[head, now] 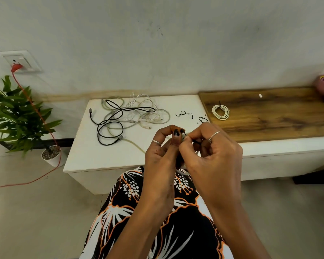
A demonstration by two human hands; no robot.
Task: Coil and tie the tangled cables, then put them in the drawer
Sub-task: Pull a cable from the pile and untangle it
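Head view: both hands, left hand (pixel 161 156) and right hand (pixel 211 152), pinch a black tie (pixel 196 141) (lying left-right) round a pale cable (pixel 183 172)

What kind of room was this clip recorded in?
Probably a room in a home or a small office. A low white cabinet runs along a plain wall, joined by a wooden-topped bench; a potted plant stands on the floor under a wall socket.

Tangled cables (pixel 128 116), black, grey and white, are lying heaped loose on the white top. A coiled white cable (pixel 220 112), tied with a black tie, is sitting apart on the wood panel. Two loose black ties (pixel 183 114) are lying between them.
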